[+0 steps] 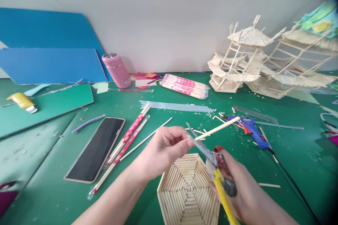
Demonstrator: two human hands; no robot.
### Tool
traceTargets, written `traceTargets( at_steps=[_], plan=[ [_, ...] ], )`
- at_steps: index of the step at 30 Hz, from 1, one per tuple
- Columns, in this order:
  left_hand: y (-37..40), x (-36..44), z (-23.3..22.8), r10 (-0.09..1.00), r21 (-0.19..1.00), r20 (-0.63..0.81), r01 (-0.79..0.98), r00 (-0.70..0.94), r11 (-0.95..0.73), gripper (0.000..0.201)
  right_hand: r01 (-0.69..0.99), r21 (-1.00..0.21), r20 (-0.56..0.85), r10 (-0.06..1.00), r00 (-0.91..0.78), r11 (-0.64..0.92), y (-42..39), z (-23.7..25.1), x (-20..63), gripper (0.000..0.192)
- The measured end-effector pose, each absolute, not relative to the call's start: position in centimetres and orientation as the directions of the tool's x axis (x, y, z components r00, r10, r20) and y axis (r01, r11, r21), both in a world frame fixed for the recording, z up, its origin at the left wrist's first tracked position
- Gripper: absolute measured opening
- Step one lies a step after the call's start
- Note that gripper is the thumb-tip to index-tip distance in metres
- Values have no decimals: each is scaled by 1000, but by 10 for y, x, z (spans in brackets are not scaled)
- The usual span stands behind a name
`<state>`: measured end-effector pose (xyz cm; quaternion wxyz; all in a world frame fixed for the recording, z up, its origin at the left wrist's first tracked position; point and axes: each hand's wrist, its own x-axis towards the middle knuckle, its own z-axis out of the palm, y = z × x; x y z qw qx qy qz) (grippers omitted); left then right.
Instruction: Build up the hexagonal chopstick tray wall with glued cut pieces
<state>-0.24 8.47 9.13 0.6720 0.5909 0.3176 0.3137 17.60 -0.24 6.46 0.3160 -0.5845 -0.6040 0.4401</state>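
— Between the two hands, what is held?
— One thin wooden stick (218, 128), pinched at its near end by the left hand (165, 147), slanting up to the right. The grip is clenched on it, thumb against fingertips.
— And the right hand (239, 186)?
— Its grip is closed around one pair of yellow-handled cutters (211, 158), blades crossing the stick just beside the left fingertips.
— The poses?
— Both forearms come in from below; the left wrist is bent inward, the right hand tilted up toward the stick.
— What lies around?
— One hexagonal stick panel (186, 190) directly under the hands, on the green desk (52, 168). Farther out: one blue glue gun (250, 130), one phone (97, 147), one pink bottle (116, 70), one wrapped stick bundle (185, 86), two stick pavilions (237, 59).
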Motion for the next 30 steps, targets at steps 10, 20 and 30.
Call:
traceTargets(
  at_steps=[10,20,30],
  plan=[
    [77,7,88,896,963,118,170,429,-209,22,419,-905,-95,995,-21,-78,-1,66,170,42],
    [74,12,83,898,873,318,276,304,-403,25,395,-908,-174,983,-56,-139,3,67,170,35],
    [80,6,88,891,977,97,128,444,-170,23,489,-865,-147,989,-27,-115,1,69,171,45]
  ],
)
